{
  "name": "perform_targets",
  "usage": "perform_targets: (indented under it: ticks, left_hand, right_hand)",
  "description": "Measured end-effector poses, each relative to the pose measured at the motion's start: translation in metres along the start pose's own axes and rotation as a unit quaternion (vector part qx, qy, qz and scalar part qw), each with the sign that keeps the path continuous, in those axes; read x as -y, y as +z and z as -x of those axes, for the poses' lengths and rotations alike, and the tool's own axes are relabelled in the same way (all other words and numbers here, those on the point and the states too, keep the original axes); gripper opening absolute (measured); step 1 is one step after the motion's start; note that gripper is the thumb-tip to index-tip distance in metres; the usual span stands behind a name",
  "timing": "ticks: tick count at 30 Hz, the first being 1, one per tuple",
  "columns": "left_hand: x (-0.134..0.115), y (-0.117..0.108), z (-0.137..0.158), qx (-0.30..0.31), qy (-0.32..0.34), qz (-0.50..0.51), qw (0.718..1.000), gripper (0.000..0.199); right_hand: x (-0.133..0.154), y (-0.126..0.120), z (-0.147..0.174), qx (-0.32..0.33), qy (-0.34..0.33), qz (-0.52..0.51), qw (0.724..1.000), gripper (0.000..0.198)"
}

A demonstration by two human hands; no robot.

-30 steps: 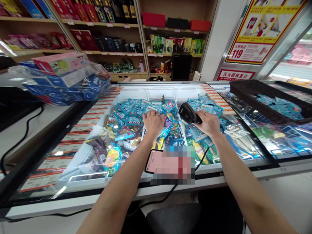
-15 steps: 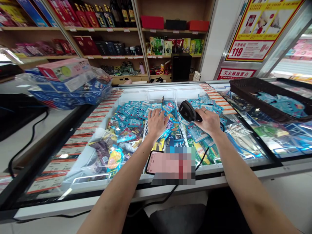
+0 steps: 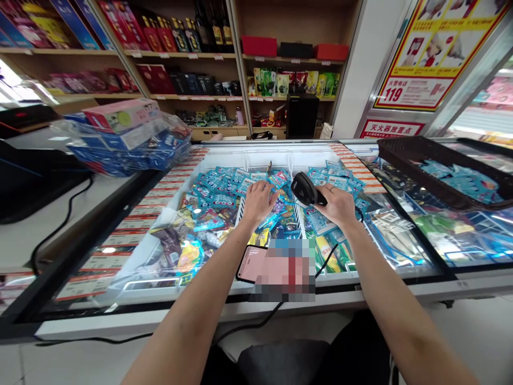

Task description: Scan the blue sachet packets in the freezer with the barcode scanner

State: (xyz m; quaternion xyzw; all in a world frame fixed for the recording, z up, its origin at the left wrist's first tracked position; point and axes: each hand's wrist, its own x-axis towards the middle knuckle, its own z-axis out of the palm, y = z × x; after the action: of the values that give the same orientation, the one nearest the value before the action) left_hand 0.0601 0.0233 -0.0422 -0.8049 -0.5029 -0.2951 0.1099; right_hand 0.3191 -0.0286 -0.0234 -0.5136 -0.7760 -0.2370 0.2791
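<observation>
My right hand (image 3: 339,206) is wrapped round the handle of a black barcode scanner (image 3: 303,188), whose head points left over the blue packets. My left hand (image 3: 257,202) lies palm down with its fingers stretched out, at the near edge of a spread of blue packets (image 3: 218,187). Whether it presses on a packet I cannot tell. More blue packets (image 3: 334,174) lie beyond and below the scanner. Between my forearms a phone (image 3: 251,264) with a pink screen rests on the glass freezer top, its right part blurred out.
A black cable (image 3: 326,259) runs beside the phone. Bagged blue boxes (image 3: 128,144) are piled at left. To the right, a dark brown basket (image 3: 435,179) holds blue packets. Wire baskets of wrapped goods show through the glass. Stocked shelves (image 3: 180,53) stand behind the freezer.
The scanner and my right hand have shifted slightly left, toward my left hand. My left hand stays almost in place. The whole view has turned a little to the left.
</observation>
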Motion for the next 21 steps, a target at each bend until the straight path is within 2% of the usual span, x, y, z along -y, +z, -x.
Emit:
perform_targets:
  ticks: [8,15,17,21]
  left_hand:
    - [-0.002,-0.006,-0.001,0.030,0.017,0.040,0.999,0.037]
    - [-0.001,-0.016,0.000,0.055,0.065,0.157,0.984,0.037]
    - [-0.003,-0.020,-0.002,0.087,0.067,0.188,0.976,0.038]
    - [-0.024,-0.022,-0.010,0.198,0.080,0.206,0.955,0.047]
  right_hand:
    - [-0.002,-0.002,-0.001,-0.005,0.023,-0.003,1.000,0.031]
    - [-0.004,-0.002,-0.001,-0.008,0.030,0.002,1.000,0.031]
    - [-0.005,-0.001,-0.002,-0.011,0.031,0.002,0.999,0.030]
    - [-0.005,0.000,-0.003,-0.022,0.051,0.003,0.998,0.030]
